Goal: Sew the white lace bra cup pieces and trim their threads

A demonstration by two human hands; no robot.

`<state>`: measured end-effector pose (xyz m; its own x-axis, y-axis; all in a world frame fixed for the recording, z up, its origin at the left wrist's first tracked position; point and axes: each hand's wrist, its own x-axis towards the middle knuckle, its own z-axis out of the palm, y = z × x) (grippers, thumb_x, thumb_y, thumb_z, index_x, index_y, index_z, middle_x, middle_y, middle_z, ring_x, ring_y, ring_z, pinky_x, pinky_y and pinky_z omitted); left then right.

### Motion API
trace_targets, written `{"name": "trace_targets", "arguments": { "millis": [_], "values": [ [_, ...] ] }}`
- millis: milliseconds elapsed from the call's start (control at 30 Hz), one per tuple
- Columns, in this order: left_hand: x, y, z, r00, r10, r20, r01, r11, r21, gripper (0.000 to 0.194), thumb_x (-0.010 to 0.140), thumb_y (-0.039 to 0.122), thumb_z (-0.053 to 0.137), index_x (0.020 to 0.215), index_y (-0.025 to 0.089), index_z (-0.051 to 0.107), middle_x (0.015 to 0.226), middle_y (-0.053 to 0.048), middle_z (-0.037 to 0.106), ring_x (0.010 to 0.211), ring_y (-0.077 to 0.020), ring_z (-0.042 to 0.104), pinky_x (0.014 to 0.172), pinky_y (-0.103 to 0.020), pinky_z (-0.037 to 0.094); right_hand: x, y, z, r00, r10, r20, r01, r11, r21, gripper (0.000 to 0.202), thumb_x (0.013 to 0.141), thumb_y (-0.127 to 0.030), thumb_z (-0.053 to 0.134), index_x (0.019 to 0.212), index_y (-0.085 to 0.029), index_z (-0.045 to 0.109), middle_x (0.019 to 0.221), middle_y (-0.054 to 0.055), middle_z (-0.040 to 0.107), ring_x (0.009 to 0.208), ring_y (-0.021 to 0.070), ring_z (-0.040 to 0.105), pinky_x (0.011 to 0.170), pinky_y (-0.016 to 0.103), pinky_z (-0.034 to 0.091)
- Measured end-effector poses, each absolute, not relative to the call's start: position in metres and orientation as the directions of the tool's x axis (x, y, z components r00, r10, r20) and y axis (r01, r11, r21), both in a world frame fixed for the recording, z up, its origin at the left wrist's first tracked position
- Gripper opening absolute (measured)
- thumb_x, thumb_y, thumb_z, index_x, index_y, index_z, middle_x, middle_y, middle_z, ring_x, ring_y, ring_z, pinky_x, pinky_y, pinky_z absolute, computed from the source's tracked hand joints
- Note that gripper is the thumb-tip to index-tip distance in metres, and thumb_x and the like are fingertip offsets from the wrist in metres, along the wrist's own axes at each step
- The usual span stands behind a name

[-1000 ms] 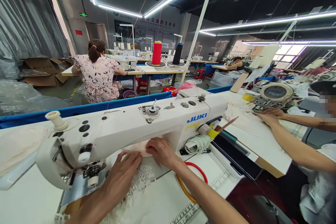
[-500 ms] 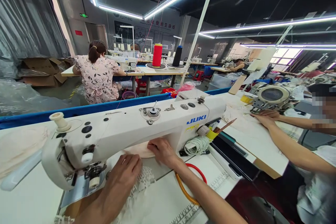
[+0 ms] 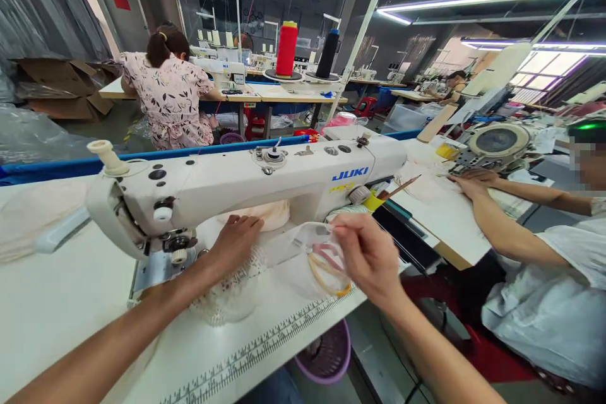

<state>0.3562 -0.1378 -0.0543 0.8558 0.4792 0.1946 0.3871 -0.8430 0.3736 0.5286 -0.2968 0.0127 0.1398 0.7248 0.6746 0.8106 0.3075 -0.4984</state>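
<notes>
A white sewing machine (image 3: 246, 180) stands across the table. My right hand (image 3: 367, 255) pinches the edge of a sheer white fabric (image 3: 296, 252), lifted and stretched over a red and a yellow ring (image 3: 331, 281), which show through it. Under the machine's arm, my left hand (image 3: 239, 237) lies with its fingers bent over pale cloth (image 3: 272, 214); whether it grips any is hidden. White lace (image 3: 230, 297) lies below my left wrist, to the right of the needle area.
A ruler strip (image 3: 265, 344) runs along the table's front edge, above a purple basket (image 3: 326, 353). Pencils (image 3: 402, 186) stick up beside the machine. At the right a person's hands (image 3: 473, 183) work at another machine. Red and black thread cones (image 3: 287, 50) stand behind.
My right hand has come out from beneath the machine arm toward the right front, drawing sheer fabric over the rings. My left hand has shifted slightly. The view has tilted down.
</notes>
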Motion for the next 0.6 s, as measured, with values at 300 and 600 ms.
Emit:
{"name": "trace_targets", "arguments": {
  "millis": [300, 600],
  "values": [
    [0.334, -0.236, 0.010, 0.893, 0.450, 0.016, 0.178, -0.384, 0.906, 0.022, 0.082, 0.036, 0.054, 0.090, 0.017, 0.059, 0.068, 0.001, 0.061, 0.070, -0.0153, 0.059, 0.067, -0.023, 0.044, 0.499, -0.310, 0.036, -0.220, 0.952, 0.215, 0.742, 0.306, -0.596, 0.020, 0.090, -0.036, 0.051, 0.099, -0.017, 0.051, 0.060, -0.006, 0.055, 0.051, 0.0081, 0.045, 0.052, 0.018, 0.029],
    [0.211, -0.304, -0.026, 0.657, 0.699, -0.284, 0.323, 0.079, 0.943, 0.043, 0.079, 0.058, 0.050, 0.066, 0.017, 0.057, 0.055, 0.002, 0.053, 0.056, -0.0129, 0.047, 0.058, -0.022, 0.039, 0.454, -0.339, -0.008, -0.342, 0.938, 0.061, 0.272, 0.160, -0.949, 0.031, 0.082, -0.045, 0.059, 0.079, -0.014, 0.058, 0.080, 0.003, 0.058, 0.074, 0.0122, 0.055, 0.067, 0.021, 0.042]
  ]
}}
